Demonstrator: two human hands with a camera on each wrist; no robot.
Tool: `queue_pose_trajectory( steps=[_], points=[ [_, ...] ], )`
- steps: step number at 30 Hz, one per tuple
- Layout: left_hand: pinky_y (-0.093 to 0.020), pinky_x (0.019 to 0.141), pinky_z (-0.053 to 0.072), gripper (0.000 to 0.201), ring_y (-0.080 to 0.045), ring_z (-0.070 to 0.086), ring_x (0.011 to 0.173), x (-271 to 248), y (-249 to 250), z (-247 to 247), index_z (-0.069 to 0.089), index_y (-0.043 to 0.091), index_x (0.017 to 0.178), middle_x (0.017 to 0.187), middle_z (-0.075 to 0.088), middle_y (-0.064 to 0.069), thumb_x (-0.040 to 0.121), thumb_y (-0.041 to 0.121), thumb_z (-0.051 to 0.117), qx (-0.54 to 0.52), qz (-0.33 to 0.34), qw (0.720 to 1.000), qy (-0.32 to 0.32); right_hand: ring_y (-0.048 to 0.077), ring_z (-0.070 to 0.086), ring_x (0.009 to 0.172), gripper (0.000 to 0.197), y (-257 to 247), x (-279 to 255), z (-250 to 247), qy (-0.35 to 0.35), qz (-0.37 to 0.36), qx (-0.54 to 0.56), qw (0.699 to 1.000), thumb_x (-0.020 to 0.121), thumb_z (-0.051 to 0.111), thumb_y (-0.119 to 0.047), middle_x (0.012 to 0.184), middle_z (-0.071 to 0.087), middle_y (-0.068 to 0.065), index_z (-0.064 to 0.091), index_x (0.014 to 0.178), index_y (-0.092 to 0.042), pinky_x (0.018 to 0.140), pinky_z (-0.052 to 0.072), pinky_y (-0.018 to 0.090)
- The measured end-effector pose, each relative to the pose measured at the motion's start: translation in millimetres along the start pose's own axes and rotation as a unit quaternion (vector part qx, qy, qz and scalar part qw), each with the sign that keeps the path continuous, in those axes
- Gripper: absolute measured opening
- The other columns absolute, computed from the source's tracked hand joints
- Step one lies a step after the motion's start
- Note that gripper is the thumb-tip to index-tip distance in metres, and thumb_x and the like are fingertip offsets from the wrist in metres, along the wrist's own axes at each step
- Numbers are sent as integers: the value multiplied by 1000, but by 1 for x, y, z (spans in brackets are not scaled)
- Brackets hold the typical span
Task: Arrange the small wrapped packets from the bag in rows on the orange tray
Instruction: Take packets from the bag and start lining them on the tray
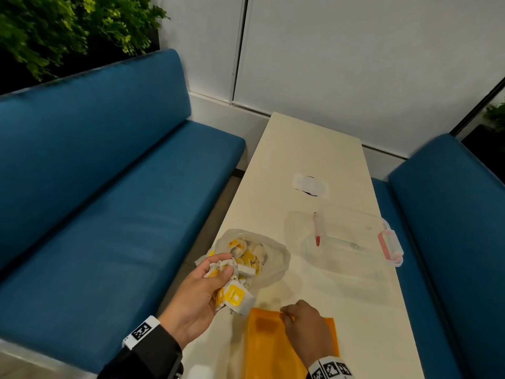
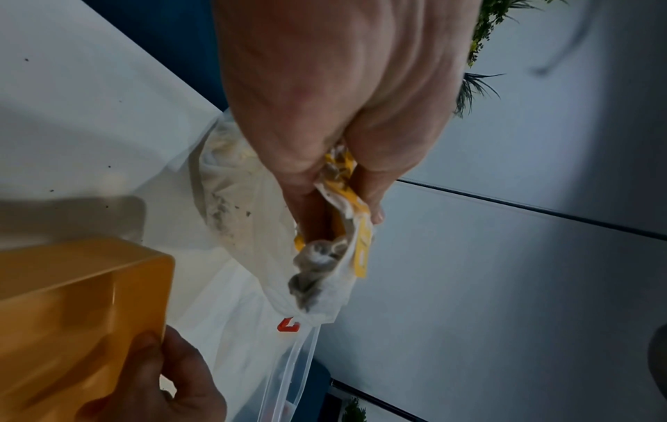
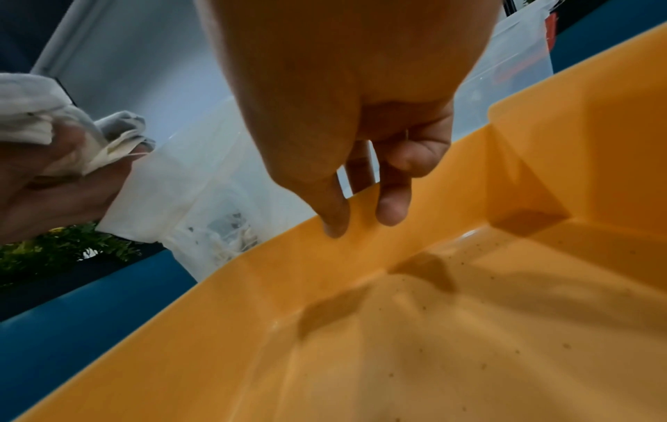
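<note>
My left hand (image 1: 216,270) grips a crumpled handful of yellow and white wrapped packets (image 1: 235,296) just above the table's left edge, beside the clear plastic bag (image 1: 273,258). More packets (image 1: 246,255) lie in the bag's open mouth. In the left wrist view the packets (image 2: 355,228) stick out from between my curled fingers. The orange tray (image 1: 262,348) sits on the table near me, with no packets visible in it (image 3: 451,328). My right hand (image 1: 287,314) pinches its far rim, thumb (image 3: 333,211) and a finger inside the wall, other fingers behind it.
A clear lidded container with pink latches (image 1: 388,244) stands behind the tray on the right, a red-tipped stick (image 1: 317,231) at its left side. A white and purple sticker (image 1: 310,185) lies farther back on the cream table (image 1: 306,143). Blue benches (image 1: 109,187) flank both sides.
</note>
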State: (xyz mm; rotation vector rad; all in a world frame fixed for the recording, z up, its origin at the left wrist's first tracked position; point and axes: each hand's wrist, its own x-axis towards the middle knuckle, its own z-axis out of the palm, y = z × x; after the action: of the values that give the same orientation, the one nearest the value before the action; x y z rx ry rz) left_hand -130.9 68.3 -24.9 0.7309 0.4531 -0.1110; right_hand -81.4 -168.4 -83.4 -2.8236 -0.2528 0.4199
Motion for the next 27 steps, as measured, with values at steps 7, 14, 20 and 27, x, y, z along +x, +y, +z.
queue_pose_trajectory(
  steps=[7, 14, 20, 27],
  points=[
    [-33, 62, 62, 35, -26, 73, 84, -2, -4, 0, 68, 13, 122, 108, 75, -15, 87, 6, 67, -1, -6, 1000, 11, 7, 56, 118, 35, -7, -6, -7, 16, 11, 13, 1000, 98, 49, -46, 129, 55, -13, 60, 130, -38, 92, 47, 23],
    [-32, 62, 62, 27, -25, 72, 80, 5, -10, 7, 68, 11, 119, 109, 73, -18, 93, 5, 65, -5, -5, 1000, 25, 4, 65, 85, 19, -58, -31, -58, 132, -110, 285, 943, 82, 78, -28, 98, 63, -17, 65, 90, -39, 60, 48, 16],
    [-35, 64, 63, 29, -32, 71, 86, 12, -15, 19, 65, 9, 122, 113, 73, -22, 93, 7, 64, -21, -9, 999, 29, 1, 61, 96, 28, -89, -27, -60, 58, -132, 297, 944, 79, 77, -29, 104, 59, -18, 65, 101, -40, 73, 53, 17],
    [-35, 68, 62, 32, -31, 73, 96, 12, -17, 22, 63, 10, 126, 116, 73, -19, 95, 18, 64, -60, -46, 997, 5, -8, 53, 95, 34, -93, -21, -61, 35, -136, 283, 949, 85, 74, -18, 101, 53, -11, 67, 109, -41, 76, 43, 4]
  ],
)
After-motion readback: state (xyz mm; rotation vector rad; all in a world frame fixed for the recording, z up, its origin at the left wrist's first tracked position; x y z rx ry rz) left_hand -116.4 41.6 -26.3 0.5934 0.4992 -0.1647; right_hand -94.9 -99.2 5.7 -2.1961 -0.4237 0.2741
